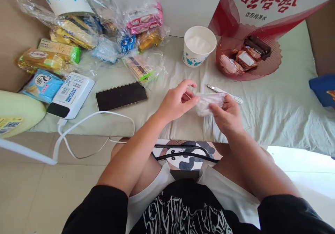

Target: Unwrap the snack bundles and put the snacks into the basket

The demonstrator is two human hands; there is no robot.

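My right hand [228,114] grips a small, crinkled clear plastic packet [204,104], thumb on top. What the packet contains is too blurred to tell. At its left edge is my left hand [178,100], with the thumb and curled fingers pinched close together at the packet's corner; the index finger is bent above. Behind the packet lie silver nail clippers [237,99], partly covered by it and by my right hand. Beyond my hands stands a white paper cup [195,61] with blue leaf print and something white inside.
A reddish plastic basin [274,61] holding wrapped snacks sits back right, before a red-and-white printed bag [235,3]. To the left are a black phone [121,96], a white power bank [75,90] with a cable [117,113], and several packaged snacks [42,59]. A blue object [323,89] is far right.
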